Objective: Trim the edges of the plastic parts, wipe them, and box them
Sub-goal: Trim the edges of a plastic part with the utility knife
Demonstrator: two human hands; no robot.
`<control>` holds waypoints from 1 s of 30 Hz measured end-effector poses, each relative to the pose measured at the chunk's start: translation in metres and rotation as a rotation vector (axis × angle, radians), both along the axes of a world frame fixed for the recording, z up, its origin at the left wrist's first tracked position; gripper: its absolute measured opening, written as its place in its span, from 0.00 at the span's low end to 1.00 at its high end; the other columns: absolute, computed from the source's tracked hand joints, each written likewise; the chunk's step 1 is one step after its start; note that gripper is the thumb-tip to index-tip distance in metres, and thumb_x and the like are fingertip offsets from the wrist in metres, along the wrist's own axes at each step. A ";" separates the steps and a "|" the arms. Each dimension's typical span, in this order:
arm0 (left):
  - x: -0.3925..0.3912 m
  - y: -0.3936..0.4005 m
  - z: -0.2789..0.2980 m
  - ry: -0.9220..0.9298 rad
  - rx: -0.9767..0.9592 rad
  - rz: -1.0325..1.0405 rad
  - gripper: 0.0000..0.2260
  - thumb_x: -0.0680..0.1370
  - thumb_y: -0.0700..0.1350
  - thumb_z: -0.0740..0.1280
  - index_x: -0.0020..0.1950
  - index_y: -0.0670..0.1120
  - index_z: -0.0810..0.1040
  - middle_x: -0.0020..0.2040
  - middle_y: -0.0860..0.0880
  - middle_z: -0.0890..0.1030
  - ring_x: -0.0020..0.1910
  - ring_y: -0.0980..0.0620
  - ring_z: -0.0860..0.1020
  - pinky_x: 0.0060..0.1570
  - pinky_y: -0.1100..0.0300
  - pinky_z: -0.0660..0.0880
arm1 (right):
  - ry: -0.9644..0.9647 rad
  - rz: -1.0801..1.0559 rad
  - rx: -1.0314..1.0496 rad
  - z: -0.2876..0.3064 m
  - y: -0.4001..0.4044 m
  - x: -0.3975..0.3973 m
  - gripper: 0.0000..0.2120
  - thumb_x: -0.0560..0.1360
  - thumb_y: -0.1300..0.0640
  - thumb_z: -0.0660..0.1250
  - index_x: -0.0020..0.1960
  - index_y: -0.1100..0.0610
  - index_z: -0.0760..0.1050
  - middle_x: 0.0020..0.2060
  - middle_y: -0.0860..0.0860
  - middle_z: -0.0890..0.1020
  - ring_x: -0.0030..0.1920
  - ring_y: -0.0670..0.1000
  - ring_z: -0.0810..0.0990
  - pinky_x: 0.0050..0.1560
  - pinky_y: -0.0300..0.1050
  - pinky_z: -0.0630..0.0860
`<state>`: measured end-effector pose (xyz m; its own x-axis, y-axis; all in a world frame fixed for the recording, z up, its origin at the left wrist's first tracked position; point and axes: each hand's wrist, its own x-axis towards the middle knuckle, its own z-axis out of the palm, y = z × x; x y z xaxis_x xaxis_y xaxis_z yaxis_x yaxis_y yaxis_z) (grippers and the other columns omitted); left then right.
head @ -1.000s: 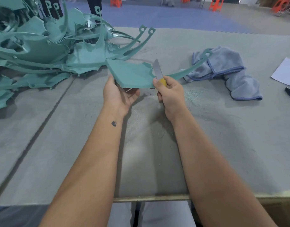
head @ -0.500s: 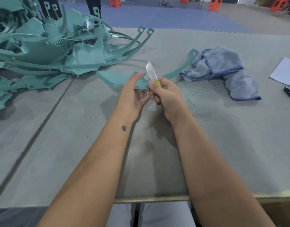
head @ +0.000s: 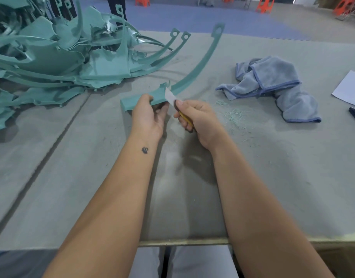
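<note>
Bare grey felt-covered worktable (head: 92,177) nearest, left hand (head: 147,115) gripping teal curved plastic part (head: 184,77) by its broad end, right hand (head: 198,119) clenched on yellow-handled utility knife (head: 173,101) — blade at the part's jagged edge — crumpled blue-grey cloth (head: 273,85) right, heap of teal plastic parts (head: 52,57) far left.

Bare table (head: 92,177) lies open in front of the hands, while the heap of plastic parts (head: 52,57) blocks the far left and a cloth (head: 273,85) (with thin shavings (head: 234,115) beside it) crowds the right.
</note>
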<state>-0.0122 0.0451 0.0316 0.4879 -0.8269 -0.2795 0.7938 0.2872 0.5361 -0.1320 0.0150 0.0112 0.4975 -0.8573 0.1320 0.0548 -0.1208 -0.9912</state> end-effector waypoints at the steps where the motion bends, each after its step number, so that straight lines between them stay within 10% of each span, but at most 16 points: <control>1: 0.001 0.000 0.001 0.034 -0.014 -0.006 0.07 0.79 0.33 0.56 0.45 0.38 0.72 0.41 0.40 0.76 0.44 0.44 0.78 0.44 0.55 0.80 | 0.019 0.002 -0.018 -0.001 0.001 0.001 0.16 0.75 0.48 0.65 0.31 0.53 0.77 0.22 0.49 0.70 0.23 0.45 0.64 0.24 0.35 0.60; 24: -0.012 0.003 0.011 0.137 -0.107 -0.167 0.10 0.81 0.34 0.52 0.53 0.32 0.71 0.49 0.35 0.76 0.41 0.42 0.77 0.37 0.55 0.76 | -0.007 -0.005 -0.095 -0.005 0.000 0.004 0.15 0.82 0.56 0.60 0.37 0.58 0.74 0.26 0.52 0.65 0.27 0.45 0.62 0.28 0.35 0.61; 30: -0.016 -0.001 0.009 0.182 -0.133 -0.138 0.09 0.82 0.34 0.53 0.54 0.31 0.71 0.51 0.33 0.76 0.44 0.41 0.77 0.58 0.51 0.73 | -0.042 -0.073 -0.101 -0.005 0.000 0.003 0.16 0.81 0.57 0.60 0.36 0.57 0.75 0.26 0.52 0.65 0.27 0.44 0.63 0.29 0.34 0.61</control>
